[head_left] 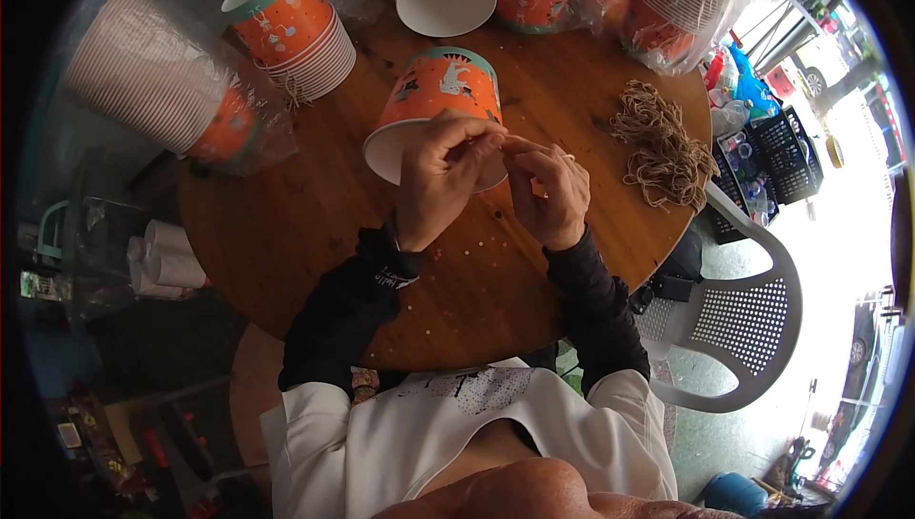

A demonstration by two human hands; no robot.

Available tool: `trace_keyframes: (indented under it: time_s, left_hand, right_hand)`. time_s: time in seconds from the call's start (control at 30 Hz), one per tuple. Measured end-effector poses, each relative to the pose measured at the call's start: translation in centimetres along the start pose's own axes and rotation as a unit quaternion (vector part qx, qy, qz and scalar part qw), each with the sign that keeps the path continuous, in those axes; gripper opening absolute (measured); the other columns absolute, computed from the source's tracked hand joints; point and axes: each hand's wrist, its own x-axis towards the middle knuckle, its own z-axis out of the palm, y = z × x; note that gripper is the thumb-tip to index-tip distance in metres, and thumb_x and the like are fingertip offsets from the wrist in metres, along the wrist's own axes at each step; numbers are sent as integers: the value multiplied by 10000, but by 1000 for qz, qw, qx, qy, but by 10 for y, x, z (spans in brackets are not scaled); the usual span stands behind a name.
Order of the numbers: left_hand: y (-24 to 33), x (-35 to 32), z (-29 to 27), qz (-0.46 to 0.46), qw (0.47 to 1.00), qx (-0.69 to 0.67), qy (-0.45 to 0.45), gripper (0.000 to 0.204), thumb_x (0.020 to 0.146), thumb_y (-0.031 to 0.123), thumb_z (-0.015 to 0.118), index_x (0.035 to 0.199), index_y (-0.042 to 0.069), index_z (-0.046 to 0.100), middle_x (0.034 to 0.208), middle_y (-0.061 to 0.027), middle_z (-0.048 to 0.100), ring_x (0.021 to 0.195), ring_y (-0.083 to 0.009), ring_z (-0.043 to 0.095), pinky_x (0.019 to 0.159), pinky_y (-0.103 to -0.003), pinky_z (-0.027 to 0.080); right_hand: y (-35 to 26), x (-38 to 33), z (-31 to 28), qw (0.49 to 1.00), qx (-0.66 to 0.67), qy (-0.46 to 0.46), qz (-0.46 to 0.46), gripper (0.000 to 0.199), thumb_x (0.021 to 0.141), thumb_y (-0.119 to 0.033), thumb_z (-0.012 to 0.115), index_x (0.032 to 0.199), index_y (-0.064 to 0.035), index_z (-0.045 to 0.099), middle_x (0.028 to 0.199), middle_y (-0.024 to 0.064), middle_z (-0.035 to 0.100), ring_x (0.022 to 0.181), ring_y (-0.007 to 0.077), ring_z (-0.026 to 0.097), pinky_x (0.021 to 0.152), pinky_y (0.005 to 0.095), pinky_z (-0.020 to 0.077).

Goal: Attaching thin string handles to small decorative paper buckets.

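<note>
An orange paper bucket (424, 90) with a green band and white printed figures lies on its side on the round wooden table, its white mouth toward me. In front of it, my left hand (434, 181) is closed in a pinch. My right hand (551, 193) pinches too, its fingertips meeting those of the left beside the bucket. Whatever thin thing lies between the fingertips is too small to make out. A heap of tan string (662, 147) rests to the right of my hands.
Nested orange buckets (305, 52) stand at the far left, near a plastic-wrapped stack (143, 66). A white-mouthed bucket (446, 0) and more wrapped stacks (667, 4) line the far edge. A grey plastic chair (743, 324) and black crates (786, 157) are at right.
</note>
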Motion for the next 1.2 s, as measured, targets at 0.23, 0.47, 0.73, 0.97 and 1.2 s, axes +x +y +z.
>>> trace_keyframes:
  time_s: [0.23,0.47,0.73,0.97,1.2]
  left_hand:
    - [3,-1,-3,46,993,55,-93,132,890,10,634,1018,-5,659,860,-60,605,743,-122,620,638,-251,497]
    - [1,-5,-3,40,992,89,-78,52,899,31,628,931,-6,611,844,-66,596,681,-139,612,585,-271,494]
    - [9,3,-20,-7,984,151,-91,114,914,102,636,928,-9,613,819,-72,605,710,-156,625,615,-288,466]
    - [16,4,-24,2,953,226,-202,129,871,120,661,877,-4,625,847,-146,623,777,-349,614,671,-403,476]
    - [15,2,-13,35,968,171,-183,122,837,56,692,932,-6,646,832,-112,634,710,-252,641,627,-317,488]
  right_hand:
    - [0,0,-3,1000,0,17,20,293,717,54,698,944,-59,551,901,56,685,641,200,618,544,288,445]
    - [-6,-4,-2,994,44,7,100,269,757,37,711,974,-42,572,891,78,666,668,213,632,568,292,471]
    - [4,0,-10,986,4,0,167,193,788,48,678,943,-66,681,955,95,641,788,246,644,648,328,525]
    - [-2,6,-6,992,98,-62,40,185,758,105,664,901,-13,666,1010,130,670,796,230,671,664,298,549]
    - [-9,-1,-5,949,154,-60,268,109,863,32,607,958,-17,632,869,99,652,734,205,655,618,294,521]
